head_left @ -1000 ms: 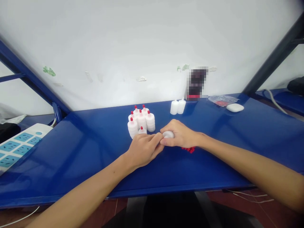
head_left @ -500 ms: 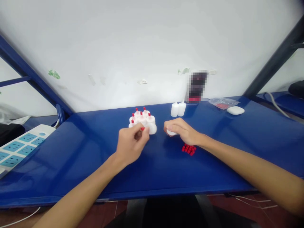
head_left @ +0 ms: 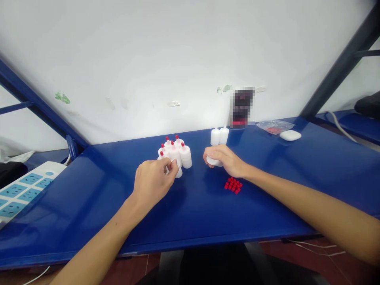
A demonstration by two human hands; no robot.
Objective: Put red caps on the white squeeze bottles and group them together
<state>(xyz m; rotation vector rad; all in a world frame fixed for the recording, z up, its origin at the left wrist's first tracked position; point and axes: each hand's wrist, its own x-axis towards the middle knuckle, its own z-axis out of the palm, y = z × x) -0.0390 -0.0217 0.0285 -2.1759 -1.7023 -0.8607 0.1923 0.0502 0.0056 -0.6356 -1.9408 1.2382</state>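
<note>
The left hand [head_left: 154,177], fingertips pinched, touches white bottles [head_left: 186,156] near the blue table's [head_left: 113,198] back edge; the right hand [head_left: 220,157], fingers curled, grips a white item [head_left: 214,162] beyond red caps [head_left: 233,185].

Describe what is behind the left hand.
White bottles with red caps stand clustered behind the left hand. Its fingers cover the top of the nearest bottle, so whether that one wears a cap cannot be seen.
</note>
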